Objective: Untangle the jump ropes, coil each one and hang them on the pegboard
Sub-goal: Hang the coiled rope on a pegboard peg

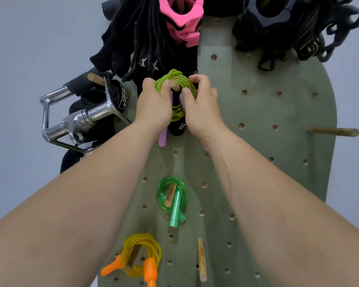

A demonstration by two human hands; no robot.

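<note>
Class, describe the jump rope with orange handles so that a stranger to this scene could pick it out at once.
Start at the grey-green pegboard and go to its lower left part. There a coiled yellow rope hangs on a wooden peg. Its orange handles set it apart from the green rope with green handles above it.

The pegboard (257, 112) is sage green, dotted with holes. The lime rope (174, 75) has lilac handles (161, 139), the green rope (171, 178) green handles (175, 208), the yellow rope (141, 238) orange handles (149, 268). At the top edge hang a pink collar (181, 21) and black gloves (129, 48) with white marks.
</note>
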